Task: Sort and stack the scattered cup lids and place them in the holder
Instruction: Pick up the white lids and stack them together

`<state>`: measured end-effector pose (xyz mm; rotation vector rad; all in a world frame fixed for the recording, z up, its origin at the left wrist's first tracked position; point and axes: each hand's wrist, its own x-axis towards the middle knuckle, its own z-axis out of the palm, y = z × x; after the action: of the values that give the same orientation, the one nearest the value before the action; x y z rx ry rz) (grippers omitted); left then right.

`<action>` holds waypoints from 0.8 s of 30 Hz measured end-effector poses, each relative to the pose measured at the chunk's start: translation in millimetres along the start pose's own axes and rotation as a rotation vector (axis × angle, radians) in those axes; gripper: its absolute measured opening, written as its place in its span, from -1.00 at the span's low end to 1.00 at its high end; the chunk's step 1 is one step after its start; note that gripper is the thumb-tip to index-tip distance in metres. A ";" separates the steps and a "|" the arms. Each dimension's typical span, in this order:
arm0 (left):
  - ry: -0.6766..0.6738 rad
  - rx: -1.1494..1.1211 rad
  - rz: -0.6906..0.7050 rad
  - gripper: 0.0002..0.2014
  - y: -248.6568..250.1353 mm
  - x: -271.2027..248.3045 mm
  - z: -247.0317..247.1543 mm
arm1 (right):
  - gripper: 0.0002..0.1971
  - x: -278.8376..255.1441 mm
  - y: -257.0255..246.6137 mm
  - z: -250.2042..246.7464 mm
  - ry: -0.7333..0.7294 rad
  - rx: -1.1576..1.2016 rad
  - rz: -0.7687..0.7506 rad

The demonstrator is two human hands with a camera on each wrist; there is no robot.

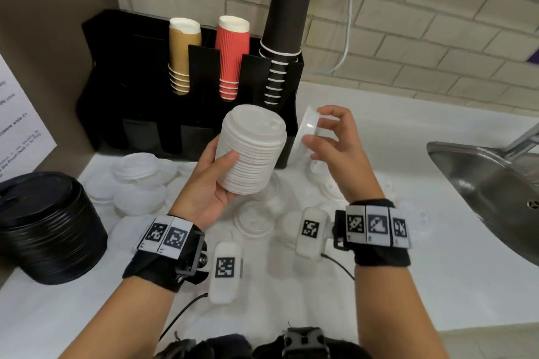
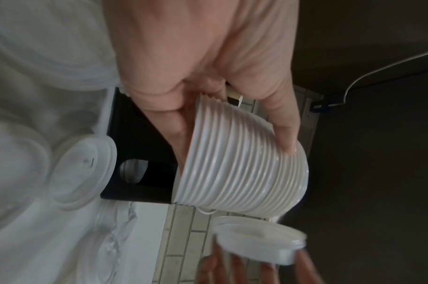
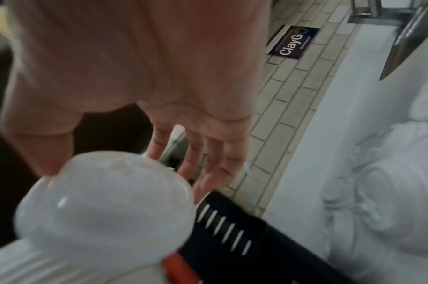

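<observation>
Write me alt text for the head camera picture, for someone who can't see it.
A left hand grips a stack of white lids while the right hand holds a single white lid beside it. Behind stands a black cup holder; loose lids litter the white counter.

Loose clear lids (image 1: pixel 256 221) washed out against white counter (image 1: pixel 408 285) — count unclear, sink (image 1: pixel 495 183) cut by right edge, single lid (image 3: pixel 106 201) blurred in right wrist view.

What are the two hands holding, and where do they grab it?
The left hand grips the stack of white lids round its side. The right hand pinches a single white lid by its rim.
</observation>
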<state>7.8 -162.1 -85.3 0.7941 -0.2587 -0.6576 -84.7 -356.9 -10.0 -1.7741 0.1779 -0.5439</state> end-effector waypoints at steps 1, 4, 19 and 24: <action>-0.001 0.003 -0.003 -0.02 -0.8 0.7 1.5 | -0.53 -4.7 -5.2 5.3 0.039 0.030 -0.038; -0.003 0.030 -0.017 0.08 -3.4 1.8 6.3 | -0.57 -11.5 -13.9 17.3 0.105 -0.014 -0.117; -0.049 0.127 -0.053 -0.51 -15.6 -1.1 6.0 | -0.78 -13.5 -21.2 33.4 0.017 -0.337 -0.212; -0.027 0.117 -0.059 -0.48 -16.7 -1.0 6.9 | -0.74 -12.0 -19.4 35.5 0.003 -0.371 -0.222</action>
<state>-3.5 -174.0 -92.8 0.9078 -0.3010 -0.7142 -82.4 -315.6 -1.3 -2.1699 0.0864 -0.7068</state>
